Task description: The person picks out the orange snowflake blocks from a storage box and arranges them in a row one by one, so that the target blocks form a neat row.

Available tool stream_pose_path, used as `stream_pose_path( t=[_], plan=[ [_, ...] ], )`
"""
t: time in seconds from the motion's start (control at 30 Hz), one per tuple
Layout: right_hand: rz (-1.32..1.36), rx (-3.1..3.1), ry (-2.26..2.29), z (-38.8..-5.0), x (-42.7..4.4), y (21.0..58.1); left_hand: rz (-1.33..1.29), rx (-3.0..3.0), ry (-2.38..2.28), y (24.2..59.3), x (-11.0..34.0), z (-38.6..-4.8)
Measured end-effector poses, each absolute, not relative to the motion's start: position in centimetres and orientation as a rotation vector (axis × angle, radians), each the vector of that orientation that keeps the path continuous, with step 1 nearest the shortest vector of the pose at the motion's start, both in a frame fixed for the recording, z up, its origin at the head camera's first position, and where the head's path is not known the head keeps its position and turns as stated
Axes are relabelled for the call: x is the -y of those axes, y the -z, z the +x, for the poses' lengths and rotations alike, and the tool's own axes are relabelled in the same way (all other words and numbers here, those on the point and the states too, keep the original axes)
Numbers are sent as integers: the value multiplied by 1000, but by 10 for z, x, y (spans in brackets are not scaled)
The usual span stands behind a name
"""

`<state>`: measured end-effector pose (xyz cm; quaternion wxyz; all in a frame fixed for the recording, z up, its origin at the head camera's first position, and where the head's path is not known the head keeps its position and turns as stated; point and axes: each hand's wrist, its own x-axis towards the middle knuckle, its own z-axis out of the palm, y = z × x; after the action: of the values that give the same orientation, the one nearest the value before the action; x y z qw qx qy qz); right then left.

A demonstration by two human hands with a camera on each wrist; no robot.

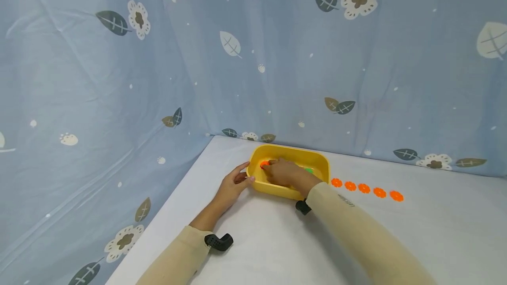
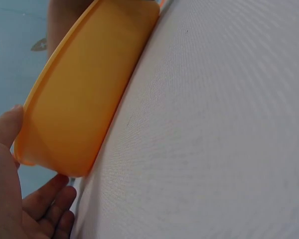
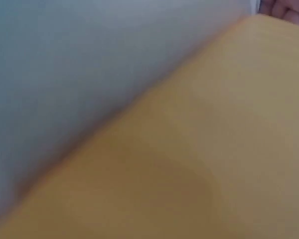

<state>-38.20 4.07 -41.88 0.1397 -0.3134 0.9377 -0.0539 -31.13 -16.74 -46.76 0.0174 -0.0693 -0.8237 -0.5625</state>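
The yellow bin (image 1: 277,190) stands on the white table by the curtain. My left hand (image 1: 230,189) holds its left end, thumb and forefinger spread around the corner; in the left wrist view the thumb lies at the rim of the bin (image 2: 74,99) and a fingertip meets its base. Inside the bin is my right hand (image 1: 283,173), its fingertips at an orange piece (image 1: 264,164); whether they pinch it is hidden. A green piece (image 1: 308,170) lies in the bin, beyond the right wrist. The right wrist view shows mostly the blurred wall of the bin (image 3: 189,149).
Several orange flower-shaped pieces (image 1: 364,188) lie in a spaced row on the white table (image 1: 261,241), right of the bin. A blue patterned curtain (image 1: 277,78) hangs behind and along the left side of the table.
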Motion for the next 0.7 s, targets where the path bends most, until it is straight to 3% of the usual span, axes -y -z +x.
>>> stream_pose_path(
  t=[0.23,0.7],
  plan=[
    [-1101,-2745,263,-392,-67,412,-196,2562,1735,468,166,-310],
    [-879,-2714,339,-390,-115,403,-192,2562,1722,466,166,-309]
  ],
)
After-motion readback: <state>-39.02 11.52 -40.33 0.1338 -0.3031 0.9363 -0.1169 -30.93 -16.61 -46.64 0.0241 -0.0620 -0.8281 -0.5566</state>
